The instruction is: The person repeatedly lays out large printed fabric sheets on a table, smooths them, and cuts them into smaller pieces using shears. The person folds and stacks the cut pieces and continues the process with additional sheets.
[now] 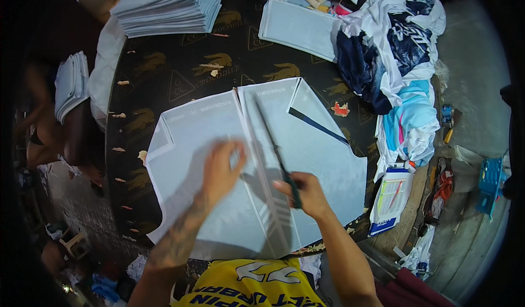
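Note:
Two pale grey fabric garment panels [188, 137] lie flat side by side on the dark table, with a narrow dark gap between their upper edges. White chevron stripes run down near the middle, and the right part carries a dark slanting band [317, 125]. My right hand [309, 195] is closed around the dark green handle of long scissors [277, 155]. Their slim blades point away from me over the fabric, just right of the centre line. My left hand [223, 164] hovers over the left panel, fingers curled and smeared by motion.
A thick pile of folded pale fabric [169, 9] stands at the far left, a smaller stack [299, 30] at the far middle. Crumpled white and navy clothes [394, 44] heap along the right edge, above papers [391, 200]. Another person [41, 126] sits at left.

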Available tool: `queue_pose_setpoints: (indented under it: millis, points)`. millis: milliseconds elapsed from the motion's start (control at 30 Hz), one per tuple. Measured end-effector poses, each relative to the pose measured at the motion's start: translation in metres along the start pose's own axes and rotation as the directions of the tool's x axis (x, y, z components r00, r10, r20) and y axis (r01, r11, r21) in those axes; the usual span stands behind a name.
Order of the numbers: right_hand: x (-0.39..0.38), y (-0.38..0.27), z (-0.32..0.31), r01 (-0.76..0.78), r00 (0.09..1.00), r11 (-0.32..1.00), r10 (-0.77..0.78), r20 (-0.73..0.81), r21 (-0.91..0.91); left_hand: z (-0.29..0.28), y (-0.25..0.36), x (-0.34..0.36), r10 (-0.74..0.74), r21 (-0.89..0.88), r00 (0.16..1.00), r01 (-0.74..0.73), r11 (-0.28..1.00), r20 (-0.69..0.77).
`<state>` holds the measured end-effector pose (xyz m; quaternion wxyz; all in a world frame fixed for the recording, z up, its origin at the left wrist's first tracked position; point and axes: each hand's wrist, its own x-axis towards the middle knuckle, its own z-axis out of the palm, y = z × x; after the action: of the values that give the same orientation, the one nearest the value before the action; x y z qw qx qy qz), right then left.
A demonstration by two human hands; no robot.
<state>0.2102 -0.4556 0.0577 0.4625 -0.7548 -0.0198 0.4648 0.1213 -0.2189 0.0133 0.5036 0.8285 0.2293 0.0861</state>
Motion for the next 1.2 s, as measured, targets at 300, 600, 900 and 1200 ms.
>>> queue_pose_setpoints:
  millis: [300, 600, 900, 1200]
  points:
    - [-0.191, 0.206, -0.127, -0.394, 0.535, 0.758, -0.27, -0.8, -0.519, 0.029, 0.026, 0.141, 0.12, 0.615, 0.975, -0.21, 0.76, 0.186]
    - [-0.223, 0.217, -0.109, -0.101, 0.468, 0.924, -0.284, -0.837, -0.369, 0.003, 0.243, -0.021, 0.414, -0.297, 0.848, -0.322, 0.899, 0.33]
    - [-0.214, 0.045, 0.022, 0.569, 0.457, 0.639, -0.769, -0.447, -0.518, -0.146, 0.295, -0.193, 0.57, 0.003, 0.75, -0.604, 0.797, -0.336]
    - [-0.346, 0.046, 0.07, 0.935, 0.352, 0.261, -0.774, 0.527, -0.241, -0.445, 0.12, -0.28, 0.61, 0.602, 0.091, 0.33, 0.727, -0.787]
